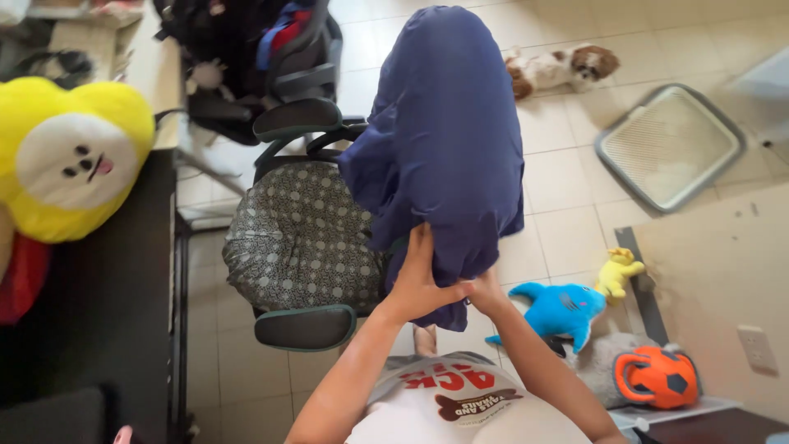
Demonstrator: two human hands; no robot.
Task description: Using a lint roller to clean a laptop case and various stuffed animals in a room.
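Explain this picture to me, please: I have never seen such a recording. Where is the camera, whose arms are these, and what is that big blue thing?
The one camera sits on a person's head and looks down, so the arms at the bottom are their own. The left hand and right hand grip the lower end of a pillow in a dark blue cover, held up over an office chair. On the tiled floor lie a small dog, a grey tray and a blue shark toy. A yellow plush sits on the left.
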